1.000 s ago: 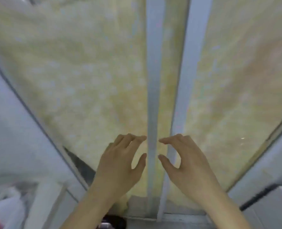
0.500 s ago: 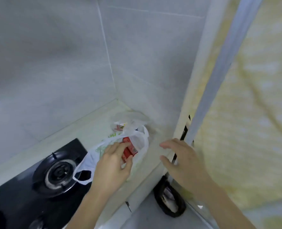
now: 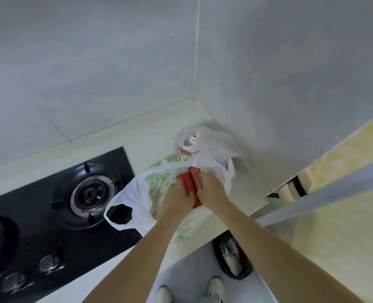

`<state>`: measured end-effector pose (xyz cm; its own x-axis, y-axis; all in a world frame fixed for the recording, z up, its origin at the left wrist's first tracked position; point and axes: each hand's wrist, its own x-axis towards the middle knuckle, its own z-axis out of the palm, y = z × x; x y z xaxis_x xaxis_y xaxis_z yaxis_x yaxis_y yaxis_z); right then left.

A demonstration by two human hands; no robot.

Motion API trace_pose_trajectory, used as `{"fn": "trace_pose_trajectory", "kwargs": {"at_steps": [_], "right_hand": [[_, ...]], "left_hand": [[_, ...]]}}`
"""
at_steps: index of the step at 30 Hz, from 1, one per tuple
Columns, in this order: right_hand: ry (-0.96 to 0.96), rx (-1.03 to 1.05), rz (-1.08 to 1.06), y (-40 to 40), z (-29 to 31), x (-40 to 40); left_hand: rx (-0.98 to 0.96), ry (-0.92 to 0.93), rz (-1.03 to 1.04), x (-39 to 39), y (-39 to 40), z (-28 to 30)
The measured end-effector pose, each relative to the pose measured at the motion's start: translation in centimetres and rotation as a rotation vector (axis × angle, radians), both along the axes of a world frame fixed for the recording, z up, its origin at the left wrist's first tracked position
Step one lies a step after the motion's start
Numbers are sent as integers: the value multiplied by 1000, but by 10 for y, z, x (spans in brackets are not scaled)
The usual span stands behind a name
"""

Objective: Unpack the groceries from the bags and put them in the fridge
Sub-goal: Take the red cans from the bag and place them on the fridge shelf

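Overhead, two grey tiled walls (image 3: 115, 62) meet in a corner and close the pale worktop (image 3: 137, 132) in at the back and on the right. Its front edge runs diagonally from lower left toward the fridge (image 3: 345, 193), whose yellowish patterned face fills the right side. A black gas hob (image 3: 50, 215) takes up the left of the worktop, leaving only a narrow strip between the burner (image 3: 89, 193) and the wall corner. That strip is filled by a white plastic grocery bag with green print (image 3: 141, 193), its handle loop lying over the hob's edge, and behind it, in the corner, a clear plastic bag (image 3: 205, 145) with small items inside. Both hands are inside the white bag's mouth: the left hand (image 3: 176, 195) and the right hand (image 3: 211, 189) press from either side with fingers curled around red packets (image 3: 192, 182). Below the worktop edge, a black bin (image 3: 233, 256) stands on the floor beside white shoes (image 3: 216, 287).
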<state>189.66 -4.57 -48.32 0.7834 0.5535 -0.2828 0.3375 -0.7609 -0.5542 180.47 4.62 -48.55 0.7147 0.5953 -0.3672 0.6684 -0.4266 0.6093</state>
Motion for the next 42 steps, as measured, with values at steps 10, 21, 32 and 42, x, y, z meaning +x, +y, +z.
{"fn": "trace_pose_trajectory", "kwargs": {"at_steps": [10, 21, 32, 42], "right_hand": [[-4, -227, -11, 6, -51, 22], [-60, -261, -44, 15, -67, 27], [-134, -229, 118, 20, -69, 17], [54, 266, 48, -9, -34, 9]], "left_hand": [[-73, 207, 175, 29, -17, -52], [-140, 257, 219, 28, -5, -60], [-316, 64, 264, -29, 4, -2], [-369, -203, 309, -65, 5, 19]]}}
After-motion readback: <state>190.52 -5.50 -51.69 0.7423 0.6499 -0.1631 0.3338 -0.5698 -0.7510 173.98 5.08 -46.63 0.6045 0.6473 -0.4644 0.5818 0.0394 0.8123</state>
